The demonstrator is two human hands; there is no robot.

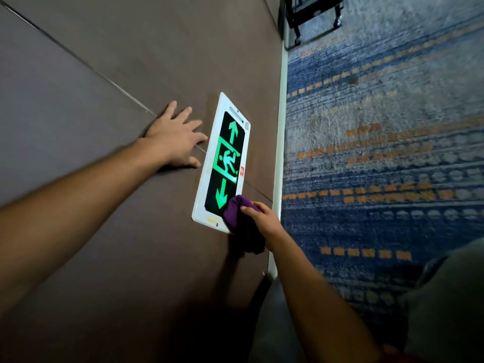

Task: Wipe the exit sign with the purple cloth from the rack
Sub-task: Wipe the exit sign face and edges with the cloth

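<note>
Fingers of the left hand (177, 137) lie spread and flat against the brown panelled wall (110, 79), grasping nothing. Just beside its fingertips sits the white-framed rectangular exit sign (222, 163) with glowing green arrows and running figure. The right hand (263, 220) clutches the bunched purple cloth (239, 221), pressing it on the sign's near corner. Beyond that hand spreads blue and orange patterned carpet (379, 153).
</note>
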